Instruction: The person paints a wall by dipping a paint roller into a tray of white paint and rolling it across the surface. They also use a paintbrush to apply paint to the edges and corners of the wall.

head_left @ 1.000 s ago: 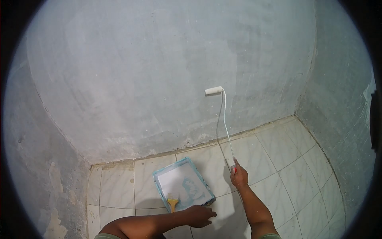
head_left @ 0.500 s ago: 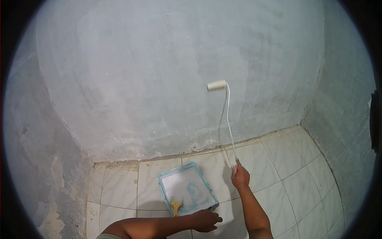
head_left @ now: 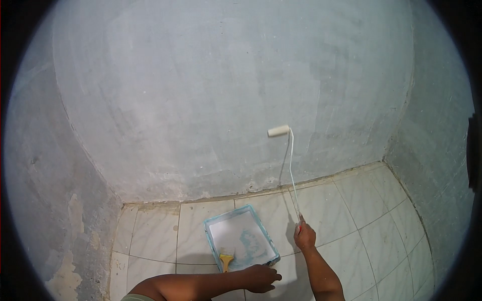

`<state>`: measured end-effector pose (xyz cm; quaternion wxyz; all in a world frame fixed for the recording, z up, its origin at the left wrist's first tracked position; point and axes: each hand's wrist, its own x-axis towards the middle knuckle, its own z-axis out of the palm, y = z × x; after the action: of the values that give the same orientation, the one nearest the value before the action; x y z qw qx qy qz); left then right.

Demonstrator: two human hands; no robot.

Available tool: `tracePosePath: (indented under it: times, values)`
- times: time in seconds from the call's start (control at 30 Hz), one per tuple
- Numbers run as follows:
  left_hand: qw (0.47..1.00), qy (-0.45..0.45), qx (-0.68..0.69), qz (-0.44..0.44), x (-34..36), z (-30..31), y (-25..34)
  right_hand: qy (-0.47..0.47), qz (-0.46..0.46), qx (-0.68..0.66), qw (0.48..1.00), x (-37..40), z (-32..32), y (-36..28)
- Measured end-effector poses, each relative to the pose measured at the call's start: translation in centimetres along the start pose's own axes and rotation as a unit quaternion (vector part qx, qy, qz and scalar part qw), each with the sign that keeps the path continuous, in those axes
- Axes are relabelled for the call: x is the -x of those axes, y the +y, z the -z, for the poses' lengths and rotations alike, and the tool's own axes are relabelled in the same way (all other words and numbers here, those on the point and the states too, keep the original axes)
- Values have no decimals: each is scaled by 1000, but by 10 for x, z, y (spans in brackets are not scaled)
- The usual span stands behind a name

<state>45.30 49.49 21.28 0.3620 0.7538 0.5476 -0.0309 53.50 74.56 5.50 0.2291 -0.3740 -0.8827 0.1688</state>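
My right hand (head_left: 305, 236) is closed round the red handle of a paint roller (head_left: 279, 131). The pale roller head is at the grey wall (head_left: 201, 100), at the top of a long, thin, light frame; whether it touches the wall is hard to tell. My left hand (head_left: 263, 278) hangs by the near right corner of a blue paint tray (head_left: 273, 246), fingers apart and holding nothing. White paint lies in the tray. A yellow brush (head_left: 226, 260) rests at the tray's near left side, its lower end hidden by my left forearm.
White floor tiles (head_left: 346, 251) run up to the wall's foot. Side walls stand at left (head_left: 50, 150) and right (head_left: 437, 125), the left one with peeling patches. A dark object (head_left: 473, 150) shows at the far right edge.
The roller head has moved down the wall, and my right hand is slightly lower. My left hand stays beside the tray. The view has shifted a little.
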Motion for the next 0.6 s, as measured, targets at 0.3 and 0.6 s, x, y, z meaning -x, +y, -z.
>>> tracePosePath:
  times: [0.3, 0.6]
  values:
    - [1000, -1, -4, 11, -5, -7, -14, 129, 65, -91, 985, -123, 94, -152]
    - [999, -13, 10, 33, 11, 0, -8, 27, 26, -39, 999, -47, 5, -71]
